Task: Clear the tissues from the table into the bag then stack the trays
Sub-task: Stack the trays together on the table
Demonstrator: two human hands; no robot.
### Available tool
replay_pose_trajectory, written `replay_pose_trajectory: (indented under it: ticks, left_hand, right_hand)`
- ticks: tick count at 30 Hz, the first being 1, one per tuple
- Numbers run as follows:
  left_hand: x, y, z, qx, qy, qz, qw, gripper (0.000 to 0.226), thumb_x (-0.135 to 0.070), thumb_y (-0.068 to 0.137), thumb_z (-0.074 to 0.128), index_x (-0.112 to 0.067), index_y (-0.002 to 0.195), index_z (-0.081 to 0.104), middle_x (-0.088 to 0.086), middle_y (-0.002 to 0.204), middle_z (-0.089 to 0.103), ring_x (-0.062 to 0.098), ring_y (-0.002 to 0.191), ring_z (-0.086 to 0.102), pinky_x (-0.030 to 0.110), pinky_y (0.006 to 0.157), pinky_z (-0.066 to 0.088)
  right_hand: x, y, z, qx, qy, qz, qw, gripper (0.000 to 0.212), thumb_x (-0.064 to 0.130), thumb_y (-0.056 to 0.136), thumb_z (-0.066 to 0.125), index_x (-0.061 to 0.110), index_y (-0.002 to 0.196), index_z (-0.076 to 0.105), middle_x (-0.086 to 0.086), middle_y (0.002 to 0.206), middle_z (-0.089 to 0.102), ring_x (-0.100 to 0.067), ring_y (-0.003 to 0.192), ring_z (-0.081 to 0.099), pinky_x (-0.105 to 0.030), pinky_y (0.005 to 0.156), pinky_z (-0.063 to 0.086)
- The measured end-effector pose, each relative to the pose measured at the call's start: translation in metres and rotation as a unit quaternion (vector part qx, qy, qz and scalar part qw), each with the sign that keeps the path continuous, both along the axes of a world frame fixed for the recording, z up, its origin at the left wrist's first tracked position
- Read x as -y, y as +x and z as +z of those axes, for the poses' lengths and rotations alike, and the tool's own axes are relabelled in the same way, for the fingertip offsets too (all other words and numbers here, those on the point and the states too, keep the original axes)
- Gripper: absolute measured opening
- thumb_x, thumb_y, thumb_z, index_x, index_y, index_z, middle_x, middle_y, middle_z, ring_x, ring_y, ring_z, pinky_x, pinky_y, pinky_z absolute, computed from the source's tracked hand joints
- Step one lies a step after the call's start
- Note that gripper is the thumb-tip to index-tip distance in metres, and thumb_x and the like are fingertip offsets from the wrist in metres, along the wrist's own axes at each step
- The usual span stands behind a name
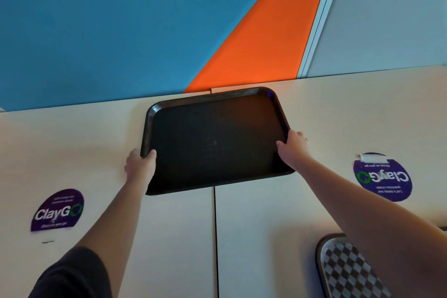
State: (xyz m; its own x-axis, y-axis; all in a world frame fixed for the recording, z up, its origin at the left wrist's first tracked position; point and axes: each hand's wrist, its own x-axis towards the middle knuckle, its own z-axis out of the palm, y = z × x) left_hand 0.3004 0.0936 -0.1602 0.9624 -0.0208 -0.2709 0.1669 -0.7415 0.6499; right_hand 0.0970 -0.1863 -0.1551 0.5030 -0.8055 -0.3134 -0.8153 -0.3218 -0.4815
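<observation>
Black tray (212, 143): lies at the far middle of the desk (72, 147), straddling the seam where two desk tops meet; its far edge sits close to the wall. It looks empty, its dark textured floor showing all over. Whether its near edge is lifted off the desk or lies flat cannot be told from this angle.

Left hand (139, 164): grips the tray's near-left corner. The thumb lies over the rim onto the tray's inner floor, and the fingers curl round the outside of the edge, mostly hidden beneath it.

Left arm: reaches forward nearly straight from the lower left, bare at the forearm, with a dark sleeve (70, 273) at the upper arm.

Right hand (294, 146): holds the tray's right rim, about midway along that side. The thumb presses down inside the rim and the fingers wrap over the outer edge, their tips out of sight.

Right arm: stretches diagonally from the lower right corner, bare, crossing above the second tray.

Checkered tray (348, 271): rests at the near right of the desk, well apart from the black tray, with a dark rim and a black-and-white checked liner; the right forearm covers part of it.

Stickers: a purple "ClayGo" sticker (57, 210) sits on the desk at the near left, and another purple sticker (383, 176), printed upside down from this view, sits at the right.

Wall (96, 26): blue and orange panels rise behind the desk, with a pale grey panel at the right.
</observation>
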Motion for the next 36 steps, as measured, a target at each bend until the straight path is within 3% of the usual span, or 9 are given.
replay_pose_trajectory:
  ticks: [2, 6, 12, 17, 23, 27, 31, 33, 36]
  left_hand:
    - [0.000, 0.003, -0.002, -0.026, 0.004, 0.032, 0.999, 0.047, -0.036, 0.092, 0.052, -0.002, 0.124, 0.046, 0.020, 0.127, 0.049, 0.040, 0.116, 0.045, 0.047, 0.093, 0.041]
    - [-0.008, -0.005, -0.010, -0.037, 0.026, 0.040, 0.998, 0.041, -0.040, 0.091, 0.051, -0.010, 0.118, 0.057, 0.017, 0.116, 0.055, 0.039, 0.107, 0.050, 0.045, 0.085, 0.045]
    - [-0.010, -0.037, -0.007, -0.037, 0.008, 0.044, 0.998, 0.034, -0.026, 0.095, 0.046, -0.005, 0.118, 0.059, 0.020, 0.110, 0.059, 0.039, 0.098, 0.055, 0.043, 0.076, 0.045]
    - [-0.005, -0.071, 0.007, 0.012, -0.009, 0.035, 0.999, 0.028, -0.008, 0.095, 0.041, 0.002, 0.113, 0.060, 0.024, 0.109, 0.060, 0.041, 0.100, 0.056, 0.047, 0.087, 0.047]
    - [0.004, -0.138, 0.026, 0.040, -0.022, 0.027, 0.999, 0.025, -0.006, 0.094, 0.041, 0.004, 0.102, 0.062, 0.024, 0.103, 0.061, 0.041, 0.095, 0.057, 0.043, 0.078, 0.047]
    - [0.009, -0.192, 0.031, 0.043, -0.033, 0.029, 0.998, 0.026, -0.007, 0.094, 0.040, 0.002, 0.104, 0.063, 0.021, 0.103, 0.062, 0.038, 0.094, 0.057, 0.043, 0.082, 0.047]
    - [0.018, -0.251, 0.037, 0.047, -0.040, 0.026, 0.998, 0.025, -0.005, 0.095, 0.040, 0.003, 0.098, 0.063, 0.020, 0.097, 0.060, 0.031, 0.084, 0.054, 0.036, 0.071, 0.041]
    - [0.023, -0.280, 0.037, 0.044, -0.046, 0.024, 0.998, 0.025, -0.005, 0.095, 0.040, 0.002, 0.099, 0.063, 0.019, 0.097, 0.060, 0.031, 0.085, 0.055, 0.034, 0.070, 0.040]
    - [0.032, -0.324, 0.035, 0.041, -0.049, 0.033, 0.997, 0.026, -0.007, 0.095, 0.042, 0.001, 0.106, 0.064, 0.020, 0.102, 0.062, 0.034, 0.093, 0.059, 0.037, 0.073, 0.045]
  right_hand:
    - [0.002, 0.000, -0.001, -0.012, 0.002, -0.019, 1.000, 0.047, 0.025, 0.094, 0.048, -0.002, 0.131, 0.037, -0.021, 0.133, 0.038, -0.037, 0.125, 0.035, -0.044, 0.103, 0.035]
    - [0.006, -0.012, -0.003, -0.021, 0.004, -0.041, 0.999, 0.051, 0.029, 0.094, 0.049, -0.001, 0.132, 0.036, -0.021, 0.134, 0.035, -0.036, 0.128, 0.031, -0.045, 0.103, 0.035]
    - [0.017, -0.043, 0.007, 0.015, 0.007, -0.076, 0.997, 0.048, 0.026, 0.095, 0.048, -0.004, 0.130, 0.037, -0.023, 0.132, 0.042, -0.038, 0.123, 0.041, -0.045, 0.102, 0.036]
    - [0.027, -0.081, 0.017, 0.033, -0.011, -0.099, 0.994, 0.038, 0.023, 0.095, 0.047, -0.003, 0.123, 0.043, -0.022, 0.127, 0.048, -0.039, 0.117, 0.048, -0.043, 0.095, 0.041]
    - [0.039, -0.140, 0.026, 0.069, -0.003, -0.104, 0.992, 0.033, 0.018, 0.095, 0.046, -0.004, 0.119, 0.045, -0.023, 0.123, 0.051, -0.040, 0.111, 0.051, -0.044, 0.089, 0.045]
    - [0.049, -0.190, 0.033, 0.081, 0.005, -0.108, 0.991, 0.032, 0.018, 0.094, 0.046, -0.003, 0.118, 0.046, -0.022, 0.121, 0.053, -0.040, 0.110, 0.053, -0.042, 0.086, 0.045]
    - [0.060, -0.246, 0.036, 0.101, 0.011, -0.103, 0.989, 0.033, 0.019, 0.093, 0.047, -0.001, 0.119, 0.048, -0.020, 0.121, 0.053, -0.036, 0.107, 0.055, -0.039, 0.086, 0.046]
    - [0.065, -0.276, 0.036, 0.100, 0.008, -0.103, 0.990, 0.030, 0.020, 0.093, 0.048, -0.002, 0.113, 0.052, -0.021, 0.114, 0.057, -0.036, 0.100, 0.057, -0.035, 0.078, 0.045]
    - [0.073, -0.321, 0.035, 0.101, 0.008, -0.106, 0.989, 0.025, 0.019, 0.093, 0.047, -0.002, 0.107, 0.052, -0.020, 0.112, 0.057, -0.036, 0.098, 0.056, -0.037, 0.077, 0.044]
